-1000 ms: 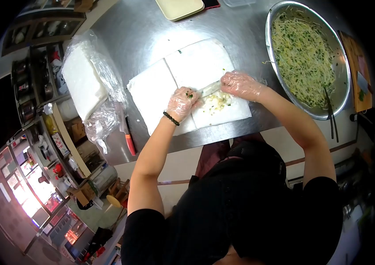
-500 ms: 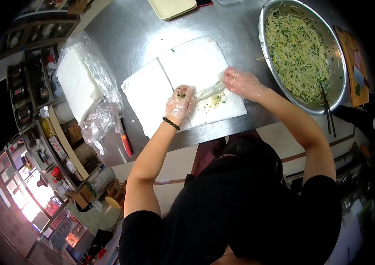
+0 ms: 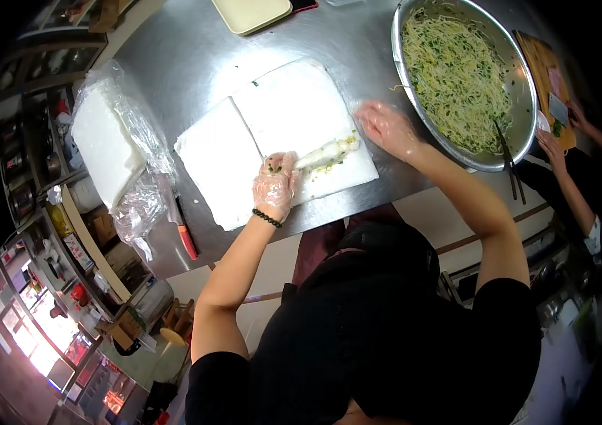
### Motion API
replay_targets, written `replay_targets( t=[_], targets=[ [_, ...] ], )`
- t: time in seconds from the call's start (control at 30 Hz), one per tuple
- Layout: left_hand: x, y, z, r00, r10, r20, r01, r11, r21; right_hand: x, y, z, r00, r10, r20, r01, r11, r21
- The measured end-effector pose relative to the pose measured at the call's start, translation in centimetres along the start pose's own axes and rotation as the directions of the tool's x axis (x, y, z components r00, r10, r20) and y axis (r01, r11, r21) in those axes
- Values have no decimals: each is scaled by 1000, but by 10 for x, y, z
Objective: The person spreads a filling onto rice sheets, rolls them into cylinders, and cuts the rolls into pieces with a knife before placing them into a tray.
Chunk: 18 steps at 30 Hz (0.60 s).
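Note:
A partly rolled spring roll (image 3: 327, 154) lies on the near right part of a stack of white wrapper sheets (image 3: 283, 99), with bits of filling around it. My left hand (image 3: 274, 185), in a clear plastic glove with green scraps on it, closes around the roll's left end. To the right of the sheets, my gloved right hand (image 3: 388, 130) is off the roll, its fingers loosely bent and holding nothing. Beyond it stands a large steel bowl (image 3: 398, 67) of shredded noodle-like filling (image 3: 457, 81) with green pieces.
Chopsticks (image 3: 510, 166) rest in the bowl. At left lie more wrappers (image 3: 102, 145) in plastic and a red-handled knife (image 3: 187, 241). A cream tray (image 3: 251, 18) sits at the back. Another person's hands (image 3: 550, 145) are near a cutting board (image 3: 538, 64) and cleaver at far right.
My right hand has moved away from the roll's right end, which now lies on the sheet, more tightly wrapped. Another person's hands have appeared at the right.

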<state>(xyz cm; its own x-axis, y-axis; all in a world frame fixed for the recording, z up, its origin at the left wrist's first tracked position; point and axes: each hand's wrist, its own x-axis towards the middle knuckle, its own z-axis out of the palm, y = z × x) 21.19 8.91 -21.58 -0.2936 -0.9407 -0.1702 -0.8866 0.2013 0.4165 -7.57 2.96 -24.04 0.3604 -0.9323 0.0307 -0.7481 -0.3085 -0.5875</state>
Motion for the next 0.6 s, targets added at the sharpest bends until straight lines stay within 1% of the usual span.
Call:
replay_targets(
  t=[0.03, 0.1, 0.13, 0.17, 0.2, 0.23, 0.27, 0.3, 0.33, 0.37, 0.4, 0.43, 0.47, 0.5, 0.53, 0.57, 0.6],
  targets=[
    [6, 5, 0, 1000, 4, -2, -4, 1000, -3, 3, -2, 2, 1000, 2, -1, -2, 1000, -5],
    [18, 11, 0, 995, 99, -15, -98, 992, 80, 12, -2, 9, 999, -51, 19, 52, 995, -89],
    [20, 9, 8, 986, 156, -50, -151, 984, 95, 14, -3, 12, 999, -49, 16, 50, 995, -90],
    [20, 11, 12, 986, 159, -49, -154, 983, 95, 17, -4, 16, 984, -173, 29, 176, 977, -122],
    [21, 13, 14, 988, 147, -49, -144, 988, 57, 19, -3, 22, 954, -295, 46, 298, 942, -151],
    [22, 16, 15, 990, 135, -48, -134, 991, 19, 21, -3, 29, 955, -293, 42, 296, 943, -151],
    [25, 19, 16, 982, 153, -110, -152, 988, 23, 25, -2, 35, 986, -168, -19, 164, 975, -152],
    [33, 21, 16, 981, 160, -113, -158, 987, 28, 30, 2, 38, 996, -41, -82, 29, 989, -144],
    [44, 22, 17, 984, 119, -132, -111, 992, 66, 35, 4, 33, 995, -40, -87, 27, 989, -143],
    [56, 22, 17, 986, 76, -150, -61, 993, 102, 39, 7, 26, 982, -10, -191, -7, 996, -85],
    [74, 17, 21, 958, 133, -254, -100, 985, 139, 39, 8, 22, 956, 27, -291, -35, 999, -23],
    [90, 26, 11, 975, 38, -220, -24, 998, 65, 38, 7, 22, 956, 29, -292, -36, 999, -20],
    [110, 28, 16, 967, -97, -237, 95, 995, -22, 37, 7, 20, 949, 40, -312, -32, 999, 31],
    [125, 30, 17, 967, -93, -239, 91, 996, -19, 36, 7, 18, 941, 52, -333, -26, 996, 81],
    [139, 32, 16, 963, -136, -231, 126, 990, -56, 33, 7, 19, 940, 53, -338, -26, 996, 82],
    [149, 35, 16, 959, -177, -222, 160, 983, -92, 28, 7, 20, 944, 114, -311, -77, 989, 128],
    [156, 37, 19, 960, -170, -221, 154, 984, -86, 22, 8, 22, 944, 175, -281, -130, 976, 172]
  ],
)
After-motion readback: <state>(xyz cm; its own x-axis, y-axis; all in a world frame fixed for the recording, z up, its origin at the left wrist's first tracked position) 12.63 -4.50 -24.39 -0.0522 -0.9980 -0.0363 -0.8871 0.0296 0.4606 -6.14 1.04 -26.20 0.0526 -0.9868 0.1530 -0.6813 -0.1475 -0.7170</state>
